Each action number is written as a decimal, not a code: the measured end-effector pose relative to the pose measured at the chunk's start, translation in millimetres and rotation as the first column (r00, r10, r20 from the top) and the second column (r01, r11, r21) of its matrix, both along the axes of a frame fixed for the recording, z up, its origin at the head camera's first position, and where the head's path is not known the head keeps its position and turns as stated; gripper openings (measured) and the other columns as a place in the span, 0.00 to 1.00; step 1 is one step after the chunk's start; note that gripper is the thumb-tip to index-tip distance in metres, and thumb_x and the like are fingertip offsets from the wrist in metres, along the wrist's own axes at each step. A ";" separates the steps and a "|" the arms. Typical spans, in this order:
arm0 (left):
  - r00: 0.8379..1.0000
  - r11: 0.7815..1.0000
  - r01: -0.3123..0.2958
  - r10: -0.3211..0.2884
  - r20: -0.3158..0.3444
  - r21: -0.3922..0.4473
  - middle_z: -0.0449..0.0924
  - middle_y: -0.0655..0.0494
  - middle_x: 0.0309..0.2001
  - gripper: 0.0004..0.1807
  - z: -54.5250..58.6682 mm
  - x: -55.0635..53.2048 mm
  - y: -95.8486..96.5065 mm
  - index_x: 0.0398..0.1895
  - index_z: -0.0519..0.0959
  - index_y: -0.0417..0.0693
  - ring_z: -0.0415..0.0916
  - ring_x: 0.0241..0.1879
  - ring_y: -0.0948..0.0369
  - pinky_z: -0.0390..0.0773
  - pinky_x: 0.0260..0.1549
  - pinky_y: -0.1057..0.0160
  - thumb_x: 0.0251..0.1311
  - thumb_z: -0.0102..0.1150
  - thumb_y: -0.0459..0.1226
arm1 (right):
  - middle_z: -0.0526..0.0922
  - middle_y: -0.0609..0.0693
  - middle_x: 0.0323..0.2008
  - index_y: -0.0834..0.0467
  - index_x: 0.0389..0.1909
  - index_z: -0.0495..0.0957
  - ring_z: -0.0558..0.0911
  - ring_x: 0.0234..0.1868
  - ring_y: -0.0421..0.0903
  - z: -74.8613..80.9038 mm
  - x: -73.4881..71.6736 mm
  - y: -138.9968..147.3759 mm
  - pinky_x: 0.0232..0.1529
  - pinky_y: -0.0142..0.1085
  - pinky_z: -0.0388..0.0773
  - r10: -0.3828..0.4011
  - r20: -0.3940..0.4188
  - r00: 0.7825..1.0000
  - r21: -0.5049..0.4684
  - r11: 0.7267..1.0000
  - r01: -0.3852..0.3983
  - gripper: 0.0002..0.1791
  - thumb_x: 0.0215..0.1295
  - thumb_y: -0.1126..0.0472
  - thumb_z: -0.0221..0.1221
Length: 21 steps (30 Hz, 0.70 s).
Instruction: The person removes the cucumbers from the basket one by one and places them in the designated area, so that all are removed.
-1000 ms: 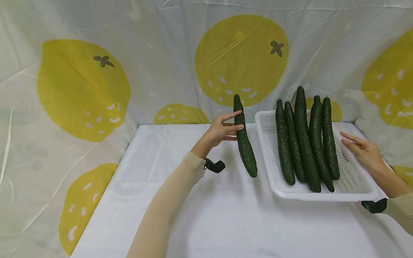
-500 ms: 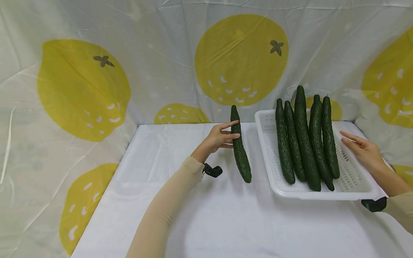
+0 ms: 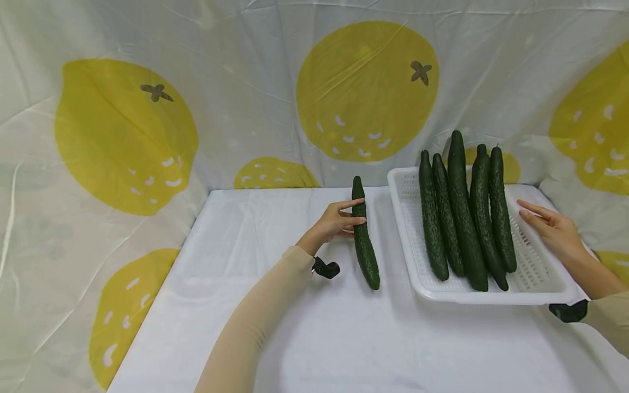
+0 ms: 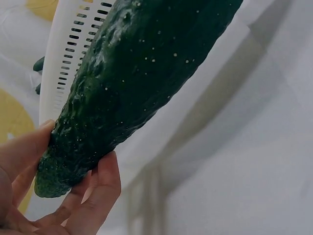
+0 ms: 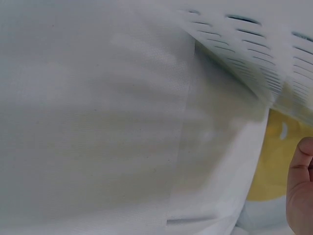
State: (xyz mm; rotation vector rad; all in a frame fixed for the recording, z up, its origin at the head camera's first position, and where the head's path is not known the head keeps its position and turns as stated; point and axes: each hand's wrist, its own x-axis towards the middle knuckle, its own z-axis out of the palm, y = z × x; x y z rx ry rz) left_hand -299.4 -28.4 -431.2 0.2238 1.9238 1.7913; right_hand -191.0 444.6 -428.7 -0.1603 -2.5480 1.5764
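My left hand pinches a dark green cucumber near its upper end, left of the white basket. In the left wrist view the thumb and fingertips press both sides of the bumpy cucumber, and its shadow falls on the cloth apart from it. Several more cucumbers stand side by side in the white perforated basket, their tops leaning on its far rim. My right hand is beside the basket's right wall, fingers extended; whether it touches is unclear. The right wrist view catches only one digit of this hand.
A white cloth covers the table. Behind and at the sides hangs a pale curtain printed with large yellow lemons; it meets the table's back edge just behind the basket.
My left hand has carried the cucumber down toward the table and slightly left, away from the basket. The right hand and the basket stay where they were.
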 end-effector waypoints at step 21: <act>1.000 0.999 0.003 -0.004 -0.017 -0.053 0.76 0.38 0.54 0.35 -15.0 1.9 10.8 0.72 0.71 0.54 0.82 0.40 0.52 0.85 0.41 0.48 0.61 0.68 0.30 | 0.76 0.13 0.34 0.28 0.62 0.76 0.68 0.40 0.18 1.6 0.6 -1.3 0.32 0.15 0.67 -0.007 0.006 1.000 0.001 1.000 0.007 0.21 0.75 0.55 0.56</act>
